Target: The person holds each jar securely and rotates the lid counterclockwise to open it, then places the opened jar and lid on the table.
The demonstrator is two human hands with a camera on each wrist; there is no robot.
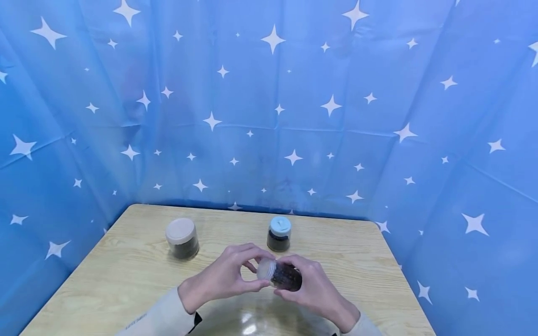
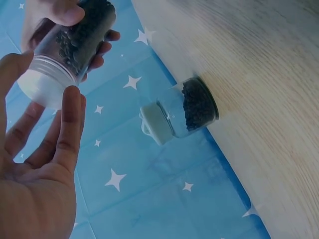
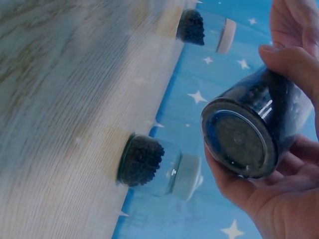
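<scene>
A clear plastic jar (image 1: 287,276) of dark granules is held tilted above the table by my right hand (image 1: 317,289), thumb and fingers wrapped round its body. Its whitish lid (image 2: 42,85) points toward my left hand (image 1: 218,278), whose thumb and fingertips pinch the lid's edge from both sides. Clear ridges show at the neck beside the lid in the left wrist view. The right wrist view looks at the jar's round bottom (image 3: 238,139). Just behind the hands stands a smaller glass jar with a light blue lid (image 1: 280,226), part filled with dark granules.
Toward the back left of the wooden table (image 1: 105,280) stands a wider jar with a pale pinkish lid (image 1: 180,231), dark contents in its lower part. A blue curtain (image 1: 252,93) with white stars hangs behind the table and along both sides.
</scene>
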